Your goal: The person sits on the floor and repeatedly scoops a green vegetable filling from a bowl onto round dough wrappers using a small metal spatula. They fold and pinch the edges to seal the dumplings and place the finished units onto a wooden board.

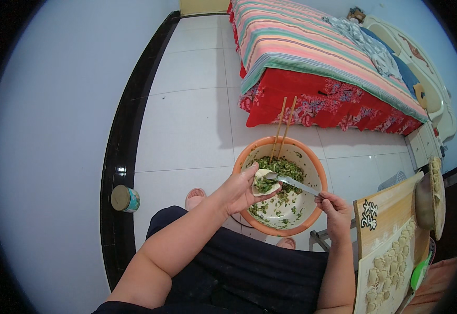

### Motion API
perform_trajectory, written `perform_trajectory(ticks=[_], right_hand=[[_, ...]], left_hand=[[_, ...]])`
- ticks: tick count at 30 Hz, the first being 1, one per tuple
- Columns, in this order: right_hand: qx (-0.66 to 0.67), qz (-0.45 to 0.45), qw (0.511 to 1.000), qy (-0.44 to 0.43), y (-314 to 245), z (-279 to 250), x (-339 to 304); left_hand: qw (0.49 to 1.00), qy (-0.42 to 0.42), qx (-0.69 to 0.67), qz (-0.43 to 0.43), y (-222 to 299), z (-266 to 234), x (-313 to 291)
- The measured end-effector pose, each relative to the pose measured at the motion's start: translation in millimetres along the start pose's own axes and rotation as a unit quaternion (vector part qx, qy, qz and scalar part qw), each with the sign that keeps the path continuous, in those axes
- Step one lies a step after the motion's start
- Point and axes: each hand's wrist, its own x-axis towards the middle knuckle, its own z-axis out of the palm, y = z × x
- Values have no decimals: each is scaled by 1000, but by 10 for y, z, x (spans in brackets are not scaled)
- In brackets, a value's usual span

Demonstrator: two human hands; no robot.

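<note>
In my left hand (239, 192) lies a round dumpling wrapper (258, 190), cupped on the fingers, with chopped green filling in its middle. My right hand (335, 209) grips the handle end of a long metal spoon (297, 184). The spoon's tip rests on the filling in the wrapper. Both hands are above a large orange-rimmed basin (320, 203), white inside. Chopped green filling (287, 168) is heaped on its far side, with bits smeared on the walls. A pair of wooden chopsticks (282, 125) stands in the filling, leaning on the far rim.
At the right, several pale dumplings (393, 268) lie on a floured wooden board (370, 242). Behind it is a metal pot (424, 201). A bed (301, 47) with striped cover stands beyond the basin. A lidded can (125, 199) is by the left wall.
</note>
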Motion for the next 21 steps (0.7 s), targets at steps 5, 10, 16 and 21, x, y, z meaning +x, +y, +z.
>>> perform_trajectory(ticks=[5,10,16,21], right_hand=[[-15,17,1000,4,-16,-73,21],[5,-12,999,29,-25,-162,31],[80,-51,995,39,-31,-59,1],[114,-12,988,104,-155,57,-46]], left_hand=[[999,-8,-48,-4,2,-72,7],[999,6,-5,32,1,-120,49],[999,-6,44,12,12,2,19],[997,10,78,13,-42,44,-1]])
